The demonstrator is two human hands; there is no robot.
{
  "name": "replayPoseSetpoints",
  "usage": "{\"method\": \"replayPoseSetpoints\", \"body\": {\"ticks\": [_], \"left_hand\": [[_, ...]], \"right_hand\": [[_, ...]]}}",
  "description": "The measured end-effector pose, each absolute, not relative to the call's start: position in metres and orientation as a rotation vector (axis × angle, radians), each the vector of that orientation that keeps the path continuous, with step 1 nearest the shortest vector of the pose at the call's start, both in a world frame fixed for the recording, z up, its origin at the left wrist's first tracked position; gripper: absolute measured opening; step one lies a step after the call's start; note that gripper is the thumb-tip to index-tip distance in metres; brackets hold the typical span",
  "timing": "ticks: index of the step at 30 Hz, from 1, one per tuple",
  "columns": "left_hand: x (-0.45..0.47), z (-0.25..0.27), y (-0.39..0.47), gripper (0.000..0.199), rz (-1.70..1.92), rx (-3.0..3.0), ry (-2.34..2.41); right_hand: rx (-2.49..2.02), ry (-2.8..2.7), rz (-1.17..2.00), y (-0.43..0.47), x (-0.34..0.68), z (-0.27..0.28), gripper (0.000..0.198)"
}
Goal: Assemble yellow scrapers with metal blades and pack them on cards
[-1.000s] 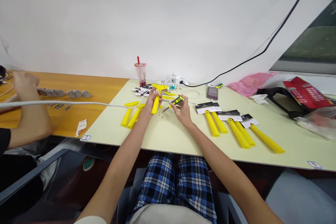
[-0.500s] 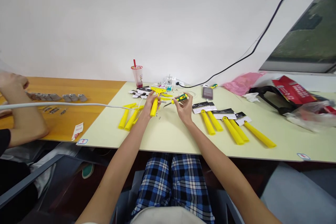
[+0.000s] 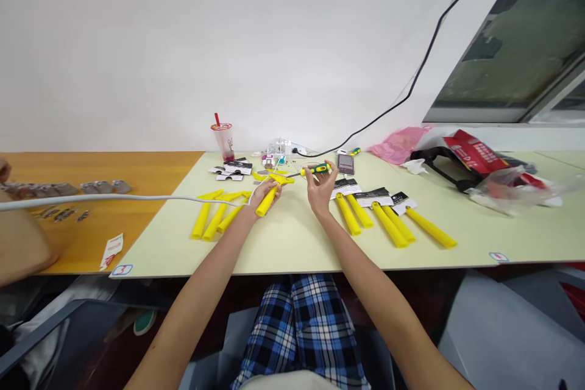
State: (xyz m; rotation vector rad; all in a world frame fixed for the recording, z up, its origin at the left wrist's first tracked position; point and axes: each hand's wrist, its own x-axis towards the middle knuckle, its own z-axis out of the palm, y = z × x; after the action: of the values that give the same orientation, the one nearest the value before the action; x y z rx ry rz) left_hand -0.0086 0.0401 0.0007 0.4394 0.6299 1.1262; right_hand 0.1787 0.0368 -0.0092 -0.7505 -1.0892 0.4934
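Observation:
My left hand (image 3: 262,192) is closed around a yellow scraper (image 3: 267,200) with a T-shaped head, its handle pointing down toward me. In my right hand (image 3: 321,189) is a screwdriver (image 3: 319,169) with a yellow and green handle, held level in the fingers. The screwdriver's shaft points left, and its tip is at the scraper's head; whether it sits in a screw is too small to tell. Several other yellow scraper handles (image 3: 201,222) lie left of my left hand. To the right of my right hand are several yellow scrapers (image 3: 387,225) with black-and-white cards on their heads.
A drink cup (image 3: 223,140) with a red straw stands behind a pile of cards (image 3: 234,167). A phone (image 3: 346,164), a power strip (image 3: 280,147), and a pink bag (image 3: 398,145) lie toward the wall. A white cable (image 3: 137,197) crosses the left side. A co-worker's arm (image 3: 22,237) rests left.
The scraper in my left hand has tilted, and the screwdriver's tip has come to its head. My view has turned slightly right. The co-worker's arm has shifted.

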Motion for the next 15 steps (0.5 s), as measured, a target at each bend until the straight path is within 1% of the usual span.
{"method": "replayPoseSetpoints", "body": {"ticks": [5,15], "left_hand": [[-0.0049,-0.0007,0.0377,0.032,1.081,0.422,0.626],[-0.0075,-0.0066,0.0420,0.038,1.104,0.431,0.596]], "right_hand": [[-0.719,-1.055,0.491,0.0369,0.1825,-0.0067,0.074],[-0.756,-1.091,0.476,0.0399,0.1830,-0.0099,0.070]]}}
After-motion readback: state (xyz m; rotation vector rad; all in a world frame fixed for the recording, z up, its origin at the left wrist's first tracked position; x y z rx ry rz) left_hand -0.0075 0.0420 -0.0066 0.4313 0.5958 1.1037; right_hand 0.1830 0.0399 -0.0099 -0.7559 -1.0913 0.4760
